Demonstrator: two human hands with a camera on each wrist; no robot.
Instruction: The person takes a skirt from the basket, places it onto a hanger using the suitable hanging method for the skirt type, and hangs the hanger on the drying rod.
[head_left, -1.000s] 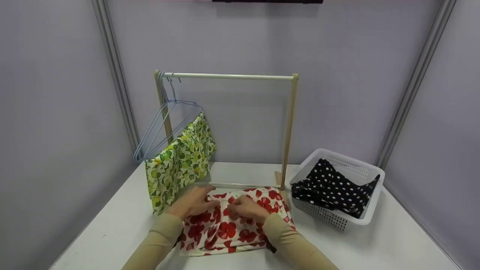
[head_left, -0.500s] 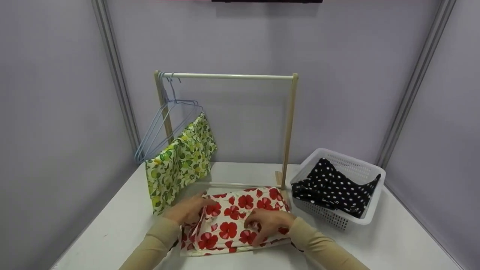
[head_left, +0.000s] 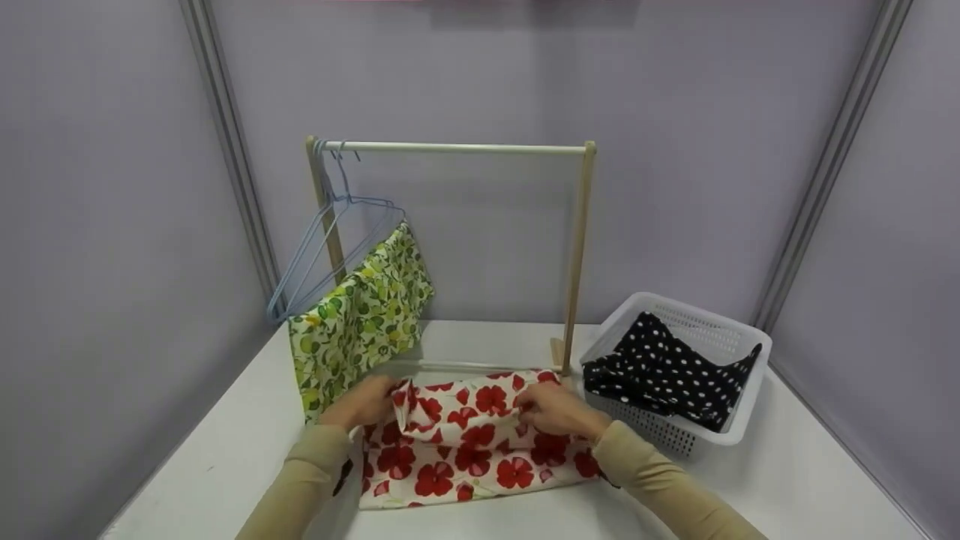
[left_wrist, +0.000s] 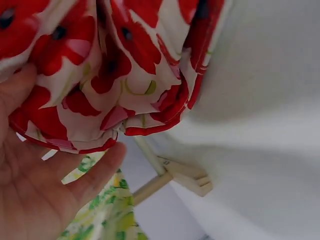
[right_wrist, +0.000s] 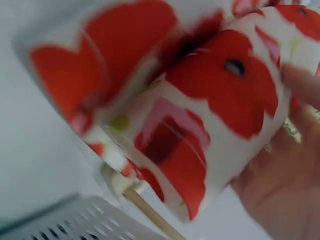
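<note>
A white cloth with large red flowers (head_left: 474, 459) lies on the white table, its far part lifted and folded over toward the near side. At its far left corner my left hand (head_left: 366, 403) grips the fabric. In the left wrist view the thumb lies on top of the gathered cloth (left_wrist: 70, 110) and the fingers are beneath its red edge. On the right, my right hand (head_left: 559, 410) holds the far edge. The right wrist view shows the cloth (right_wrist: 235, 85) curving between thumb and fingers, partly blurred. Whether it is a garment I cannot tell.
Behind the cloth stands a wooden rack (head_left: 577, 262) with a white top rail. Blue hangers (head_left: 304, 259) hang at its left, one bearing a green and yellow lemon-print cloth (head_left: 367, 315). A white basket (head_left: 739, 431) with black polka-dot fabric (head_left: 675, 367) stands at right.
My right hand has moved from the middle of the flowered cloth up to its far right edge. The cloth's far part is now raised and folded between both hands.
</note>
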